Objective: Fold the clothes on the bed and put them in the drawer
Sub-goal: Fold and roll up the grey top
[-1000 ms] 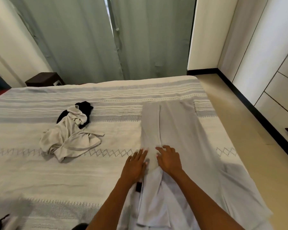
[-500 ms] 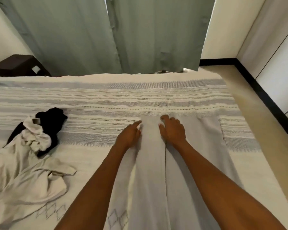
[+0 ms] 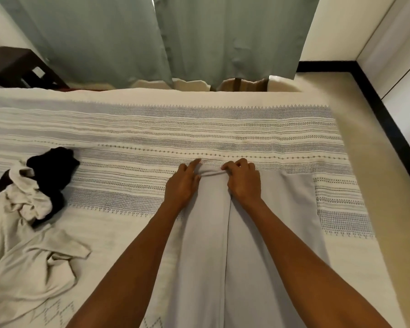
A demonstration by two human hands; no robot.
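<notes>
at the grey garment's [image 3: 265, 233] far hem — left hand [image 3: 182, 183] and right hand [image 3: 244, 183] pinch it.

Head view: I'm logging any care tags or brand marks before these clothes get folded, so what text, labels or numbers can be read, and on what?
None can be read: no print shows on the pale grey garment, the crumpled cream cloth, the black garment or the striped white bedspread.

- A home bedroom: a wide bed [image 3: 223, 129] under a striped woven cover.
- Long green curtains [image 3: 175, 36] hang behind it.
- Dark bedside stand [image 3: 12, 65] at left; pale wardrobe panels [image 3: 402, 74] at right.
</notes>
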